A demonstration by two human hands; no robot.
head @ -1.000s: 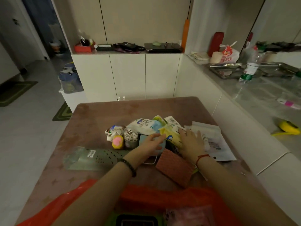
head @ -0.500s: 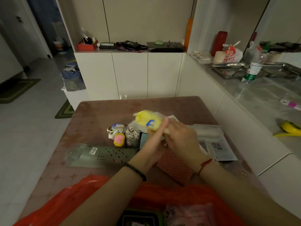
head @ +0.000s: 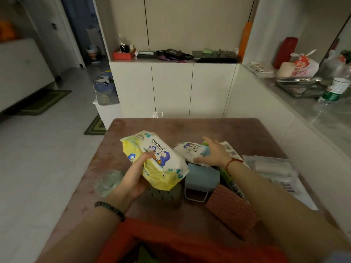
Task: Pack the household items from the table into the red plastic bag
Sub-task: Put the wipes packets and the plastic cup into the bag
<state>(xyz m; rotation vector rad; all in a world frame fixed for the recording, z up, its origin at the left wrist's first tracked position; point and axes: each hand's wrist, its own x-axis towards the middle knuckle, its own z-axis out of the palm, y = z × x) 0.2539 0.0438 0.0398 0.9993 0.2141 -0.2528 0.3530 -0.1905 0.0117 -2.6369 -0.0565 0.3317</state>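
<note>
My left hand (head: 133, 177) grips a yellow and white baby wipes pack (head: 159, 162) and holds it above the brown table (head: 171, 128). My right hand (head: 214, 154) rests with spread fingers on a smaller white wipes pack (head: 190, 150) that lies on the table. Below them lie a blue-grey box with a wire handle (head: 201, 180), a brick-red textured pad (head: 231, 211) and a green perforated holder (head: 165, 194). The red plastic bag (head: 171, 242) lies open at the near edge.
A clear packet with white rolls (head: 271, 168) lies at the table's right. A crumpled clear wrapper (head: 108, 183) is on the left. A grey counter (head: 313, 114) with a bottle (head: 336, 90) runs along the right, and white cabinets (head: 171, 88) stand behind.
My left hand has lifted the yellow wipes pack and carried it left and nearer. My right hand let go of it and moved onto the smaller white pack.
</note>
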